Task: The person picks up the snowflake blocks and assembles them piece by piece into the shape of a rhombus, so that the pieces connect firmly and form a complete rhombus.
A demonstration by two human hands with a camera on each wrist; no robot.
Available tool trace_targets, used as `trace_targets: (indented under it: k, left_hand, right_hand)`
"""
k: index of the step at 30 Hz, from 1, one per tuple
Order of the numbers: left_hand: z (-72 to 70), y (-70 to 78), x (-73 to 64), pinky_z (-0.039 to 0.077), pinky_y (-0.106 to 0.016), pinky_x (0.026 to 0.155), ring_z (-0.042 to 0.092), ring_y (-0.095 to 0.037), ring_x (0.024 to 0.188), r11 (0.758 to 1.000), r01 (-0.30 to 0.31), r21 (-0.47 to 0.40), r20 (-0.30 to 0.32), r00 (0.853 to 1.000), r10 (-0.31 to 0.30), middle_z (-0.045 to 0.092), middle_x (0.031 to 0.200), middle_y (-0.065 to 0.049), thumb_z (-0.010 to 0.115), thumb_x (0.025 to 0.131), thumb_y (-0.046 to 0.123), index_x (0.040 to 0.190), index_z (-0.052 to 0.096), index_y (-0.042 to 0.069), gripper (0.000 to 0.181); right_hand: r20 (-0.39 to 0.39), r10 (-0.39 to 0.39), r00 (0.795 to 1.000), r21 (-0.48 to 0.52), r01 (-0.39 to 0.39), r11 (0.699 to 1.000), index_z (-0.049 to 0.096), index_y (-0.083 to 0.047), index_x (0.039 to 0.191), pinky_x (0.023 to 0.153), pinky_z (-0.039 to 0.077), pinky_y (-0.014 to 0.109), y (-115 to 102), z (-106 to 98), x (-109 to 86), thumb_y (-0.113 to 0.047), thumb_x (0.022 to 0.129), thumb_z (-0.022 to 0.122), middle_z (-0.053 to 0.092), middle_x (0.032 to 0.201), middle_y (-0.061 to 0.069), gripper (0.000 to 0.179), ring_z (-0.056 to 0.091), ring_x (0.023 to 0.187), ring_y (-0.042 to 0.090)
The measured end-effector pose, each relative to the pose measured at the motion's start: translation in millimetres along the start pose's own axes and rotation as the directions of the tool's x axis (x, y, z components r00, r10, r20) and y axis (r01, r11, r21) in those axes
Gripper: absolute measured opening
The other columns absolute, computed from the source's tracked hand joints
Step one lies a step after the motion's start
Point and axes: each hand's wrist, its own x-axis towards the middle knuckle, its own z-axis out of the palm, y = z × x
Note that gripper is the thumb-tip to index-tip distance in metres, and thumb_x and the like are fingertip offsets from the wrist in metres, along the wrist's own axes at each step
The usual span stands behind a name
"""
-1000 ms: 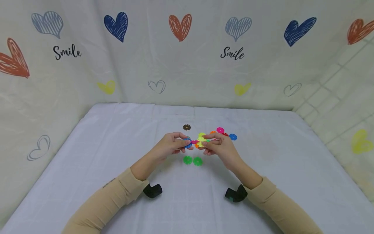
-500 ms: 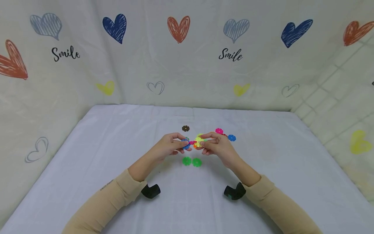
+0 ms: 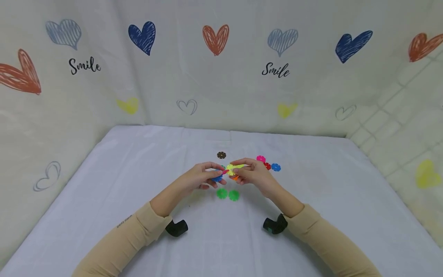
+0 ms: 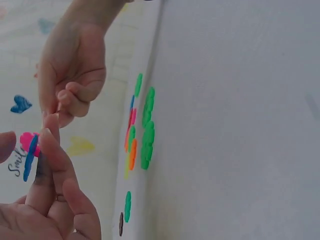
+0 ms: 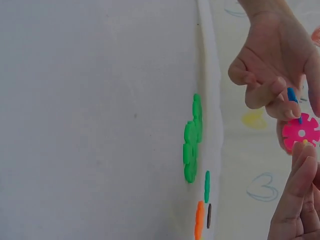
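Note:
Flower-shaped plastic discs with notched rims are in both hands, above the table. My left hand [image 3: 197, 176] pinches a blue disc [image 3: 217, 178] between thumb and fingers. A pink disc [image 5: 294, 131] sits slotted against the blue one, its face turned to the right wrist view. My right hand [image 3: 256, 175] pinches a yellow disc [image 3: 230, 169] at the pink disc's other side; only a sliver of yellow shows in the right wrist view. Whether yellow and pink interlock cannot be seen. Fingers partly cover the blue and yellow discs.
Two green discs [image 3: 227, 194] lie in front of the hands. A brown disc [image 3: 221, 155] lies behind. Pink [image 3: 261, 158], red [image 3: 267, 166] and blue [image 3: 275, 167] discs lie right of the hands. An orange disc [image 3: 236, 177] is partly hidden beneath the right hand.
The right hand has shifted a little left with the yellow disc, closer to the left hand. The blue and pink discs have tilted. The head view has also shifted slightly.

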Motion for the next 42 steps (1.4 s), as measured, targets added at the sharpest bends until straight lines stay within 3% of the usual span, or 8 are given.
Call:
trace_targets:
  k: [6,15,21,26,32,36,42]
  left_hand:
    - [-0.5,0.1,-0.8,0.045,-0.029,0.075,0.067,-0.017,0.088,1.0,0.005,0.029,0.03,1.0,-0.006,0.077,0.104,-0.005,0.062,0.103,0.038,0.138,0.06,0.008,0.046]
    - [-1.7,1.3,-2.0,0.045,-0.029,0.075,0.067,-0.017,0.088,0.998,-0.002,0.056,0.025,1.0,0.0,0.077,0.104,-0.005,0.059,0.105,0.036,0.14,0.058,0.009,0.045]
    - [-4.1,-2.5,-0.5,0.045,-0.029,0.074,0.066,-0.016,0.085,1.0,0.006,0.025,0.039,0.999,-0.007,0.077,0.106,-0.006,0.06,0.105,0.033,0.137,0.06,0.009,0.04]
    - [-6.6,-6.0,0.0,0.045,-0.027,0.073,0.066,-0.015,0.084,0.999,0.028,-0.019,0.026,0.999,-0.027,0.076,0.112,-0.008,0.062,0.104,0.031,0.138,0.061,0.009,0.04]
    - [-6.9,-3.8,1.1,0.049,-0.024,0.073,0.068,-0.015,0.082,0.997,0.028,-0.072,0.017,1.0,-0.027,0.069,0.128,-0.014,0.064,0.104,0.023,0.14,0.06,0.007,0.04]
    - [-7.3,-4.0,0.7,0.051,-0.024,0.075,0.068,-0.014,0.081,0.995,0.022,-0.099,0.029,0.999,-0.019,0.065,0.132,-0.019,0.061,0.105,0.019,0.14,0.058,0.004,0.038]
    - [-8.2,-5.8,2.5,0.055,-0.028,0.084,0.069,-0.016,0.085,0.989,0.05,-0.141,0.039,0.998,-0.045,0.069,0.128,-0.013,0.057,0.107,0.02,0.143,0.055,0.003,0.04]
  right_hand:
    - [0.029,-0.012,1.0,-0.042,0.013,0.999,0.064,0.002,0.131,0.073,0.059,0.028,-2.0,3.8,1.7,-0.014,0.1,0.068,0.076,0.092,0.011,0.035,0.07,0.072,0.024]
    - [0.024,0.003,1.0,-0.052,-0.002,0.999,0.065,0.0,0.132,0.074,0.059,0.028,-6.9,7.3,0.8,-0.015,0.101,0.067,0.076,0.095,0.012,0.035,0.071,0.075,0.027]
    - [0.045,0.005,0.999,-0.088,-0.001,0.996,0.064,-0.002,0.134,0.075,0.06,0.031,-5.7,1.9,0.2,-0.018,0.1,0.068,0.076,0.097,0.012,0.038,0.072,0.077,0.025]
    - [0.079,-0.015,0.997,-0.089,0.022,0.996,0.06,0.002,0.137,0.078,0.06,0.033,-1.6,-11.4,1.6,-0.019,0.101,0.068,0.076,0.101,0.015,0.043,0.07,0.086,0.034]
    - [0.067,-0.044,0.997,-0.125,0.052,0.991,0.059,0.006,0.137,0.083,0.059,0.036,0.9,-38.0,3.8,-0.015,0.101,0.065,0.073,0.105,0.024,0.041,0.067,0.087,0.038]
    - [0.048,-0.038,0.998,-0.191,0.047,0.981,0.059,0.007,0.135,0.085,0.059,0.037,4.1,-58.2,4.7,-0.013,0.101,0.064,0.073,0.106,0.02,0.04,0.068,0.089,0.033]
    - [0.053,-0.015,0.999,-0.324,0.031,0.946,0.062,0.006,0.132,0.082,0.057,0.032,9.9,-83.0,0.5,-0.017,0.1,0.068,0.072,0.104,0.016,0.04,0.066,0.089,0.033]
